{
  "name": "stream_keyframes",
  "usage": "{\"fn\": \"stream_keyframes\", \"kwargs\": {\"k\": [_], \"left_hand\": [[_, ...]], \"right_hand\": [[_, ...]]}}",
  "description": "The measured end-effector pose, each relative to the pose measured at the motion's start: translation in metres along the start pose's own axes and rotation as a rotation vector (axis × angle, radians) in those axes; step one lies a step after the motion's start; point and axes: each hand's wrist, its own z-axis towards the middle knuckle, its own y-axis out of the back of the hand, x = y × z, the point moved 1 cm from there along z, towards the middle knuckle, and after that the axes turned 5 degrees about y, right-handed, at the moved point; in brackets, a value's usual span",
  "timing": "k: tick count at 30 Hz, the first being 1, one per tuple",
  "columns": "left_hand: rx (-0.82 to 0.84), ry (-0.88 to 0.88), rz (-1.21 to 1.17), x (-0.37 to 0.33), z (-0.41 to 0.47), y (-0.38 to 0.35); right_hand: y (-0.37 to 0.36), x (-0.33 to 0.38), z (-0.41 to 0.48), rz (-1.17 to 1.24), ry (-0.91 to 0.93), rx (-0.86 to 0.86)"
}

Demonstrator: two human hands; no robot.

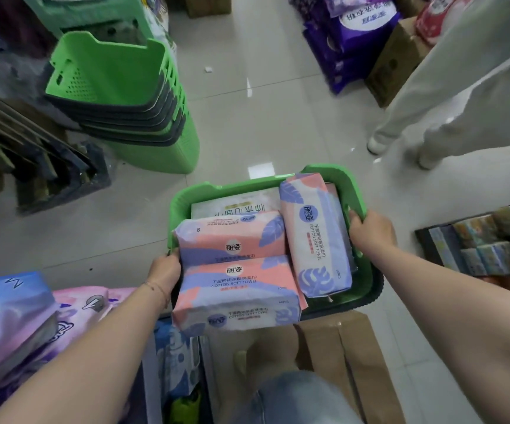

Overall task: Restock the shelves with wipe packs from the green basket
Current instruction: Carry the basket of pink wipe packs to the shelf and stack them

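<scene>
soft, glossy pink-and-lilac packs [232,237] fill the rigid green plastic basket [356,191]; left hand [163,270] and right hand [370,229] clench its rims, arms outstretched, left fingers probably hidden.

My arms: both bare from wrist to past the elbow, no sleeve showing on either. My left hand [164,272]: no glove, no ring that I can make out; a thin cord or chain bracelet [155,289] circles the wrist, fine, with small beads or links too small to tell apart. My right hand [371,232]: bare, wrist unadorned. My leg: light blue denim [290,399], faded, at the lower edge.
</scene>
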Motion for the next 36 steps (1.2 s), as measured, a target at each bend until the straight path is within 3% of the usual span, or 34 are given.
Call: {"fn": "stream_keyframes", "kwargs": {"k": [12, 28, 36], "left_hand": [[-0.083, -0.029, -0.014, 0.051, 0.05, -0.018], [0.17, 0.108, -0.344, 0.122, 0.202, -0.164], [0.217, 0.202, -0.394, 0.155, 0.237, -0.2]], "right_hand": [[-0.081, -0.027, -0.007, 0.061, -0.012, -0.018], [-0.266, -0.091, 0.118, 0.175, -0.186, 0.075], [-0.306, -0.114, 0.13, 0.213, -0.272, 0.098]]}}
